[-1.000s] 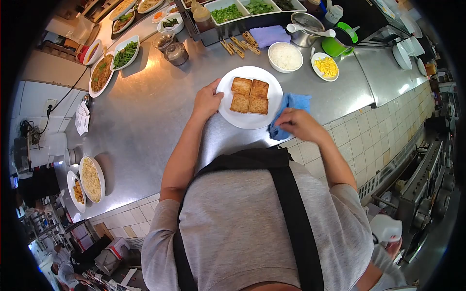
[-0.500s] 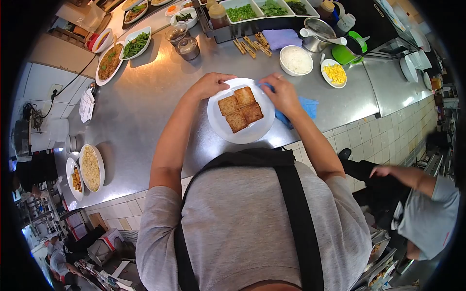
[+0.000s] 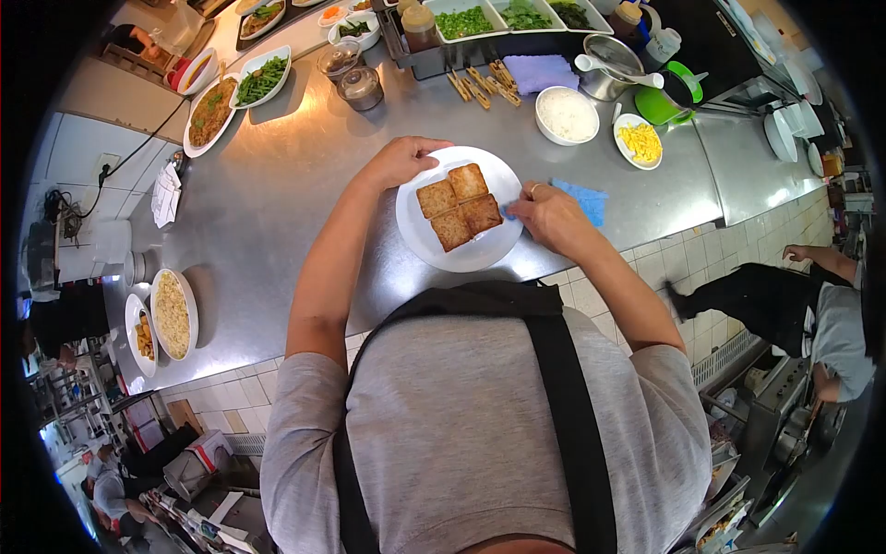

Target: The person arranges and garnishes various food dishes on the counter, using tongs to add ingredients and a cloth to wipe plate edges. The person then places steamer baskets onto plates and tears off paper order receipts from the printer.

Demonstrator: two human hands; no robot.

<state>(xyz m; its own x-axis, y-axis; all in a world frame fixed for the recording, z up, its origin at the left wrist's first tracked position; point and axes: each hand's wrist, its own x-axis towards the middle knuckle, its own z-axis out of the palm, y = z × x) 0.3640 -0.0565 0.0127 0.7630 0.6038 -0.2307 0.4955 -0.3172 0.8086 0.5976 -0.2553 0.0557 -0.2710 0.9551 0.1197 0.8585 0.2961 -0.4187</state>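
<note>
A round white plate point(image 3: 413, 242) bears several square, browned fried cakes point(image 3: 459, 207) set close together. My left hand point(image 3: 407, 163) grips the plate's upper left rim, its fingers closed over the edge. On the opposite side, my right hand point(image 3: 556, 222) pinches a bit of blue cloth point(image 3: 509, 211) against the right part of the rim; most of that cloth is hidden by the fingers. More blue cloth point(image 3: 583, 200) lies on the counter just beyond this hand, and I cannot tell whether the two pieces are joined.
The steel counter point(image 3: 268, 203) also holds a bowl of rice point(image 3: 567, 115), a dish of yellow strips point(image 3: 640, 142), a pot point(image 3: 609, 69), clothespins point(image 3: 482, 88) and a plate of green beans point(image 3: 263, 78). Two oval dishes stand at lower left. A co-worker point(image 3: 784, 309) is at the right.
My right hand has moved down along the plate's right rim with the blue cloth. My left hand keeps its hold. The co-worker at right has shifted farther right.
</note>
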